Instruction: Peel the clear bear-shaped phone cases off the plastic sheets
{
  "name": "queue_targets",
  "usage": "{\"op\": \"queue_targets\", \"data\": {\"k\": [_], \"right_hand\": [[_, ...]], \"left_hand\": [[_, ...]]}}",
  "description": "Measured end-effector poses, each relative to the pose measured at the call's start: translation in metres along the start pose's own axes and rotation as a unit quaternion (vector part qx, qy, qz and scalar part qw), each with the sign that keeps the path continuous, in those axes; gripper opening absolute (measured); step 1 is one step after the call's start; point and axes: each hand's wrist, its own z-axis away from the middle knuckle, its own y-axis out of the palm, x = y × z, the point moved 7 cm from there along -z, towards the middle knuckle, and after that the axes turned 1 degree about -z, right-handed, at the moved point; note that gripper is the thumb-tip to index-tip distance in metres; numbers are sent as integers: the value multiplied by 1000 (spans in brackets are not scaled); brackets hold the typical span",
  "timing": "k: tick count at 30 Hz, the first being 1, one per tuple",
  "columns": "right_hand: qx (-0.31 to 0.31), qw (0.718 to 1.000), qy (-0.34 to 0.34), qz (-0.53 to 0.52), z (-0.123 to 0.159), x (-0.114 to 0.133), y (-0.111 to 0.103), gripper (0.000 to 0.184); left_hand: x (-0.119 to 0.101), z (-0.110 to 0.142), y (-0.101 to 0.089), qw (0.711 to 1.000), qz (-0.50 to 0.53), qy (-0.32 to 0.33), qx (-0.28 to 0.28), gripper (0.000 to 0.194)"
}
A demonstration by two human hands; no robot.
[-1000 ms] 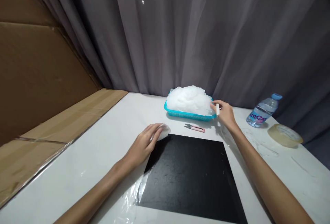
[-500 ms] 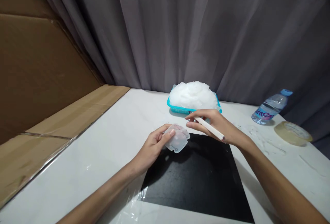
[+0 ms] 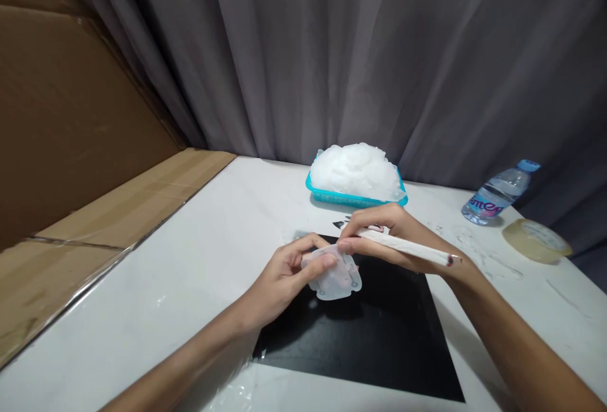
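Observation:
My left hand (image 3: 290, 272) is closed on a thin, translucent plastic sheet (image 3: 336, 285), thumb on top and fingers beneath. The sheet has rounded, notched edges and small marks near its corners. My right hand (image 3: 386, 235) is closed around a slim white stick (image 3: 408, 246) like a pen, whose dark end points back toward my wrist. The stick's front end is hidden by my fingers. My right fingertips meet the sheet's upper edge; I cannot tell whether they grip it. Both hands are above a black mat (image 3: 379, 330).
Behind my hands stands a turquoise basket (image 3: 348, 198) heaped with white, translucent sheets (image 3: 355, 170). At the right are a water bottle (image 3: 497, 197) and a roll of clear tape (image 3: 535, 241). Cardboard (image 3: 142, 184) lines the left side; a grey curtain (image 3: 303, 64) hangs behind.
My right hand has come down to the sheet's upper edge, and the white stick has swung flatter. The sheet in my left hand has moved slightly down and right and turned.

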Motion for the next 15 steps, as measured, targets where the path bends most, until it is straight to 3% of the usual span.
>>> {"op": "queue_targets", "data": {"k": [7,10,15], "right_hand": [[13,1000,23,-13,1,-2,-1,30],[2,999,-27,-23,1,8,-2,16],[57,994,-92,-31,3,19,7,20]], "left_hand": [[3,-1,3,999,45,-5,20,29],[7,0,5,998,43,-9,34,34],[20,2,17,991,93,-17,99,33]]}}
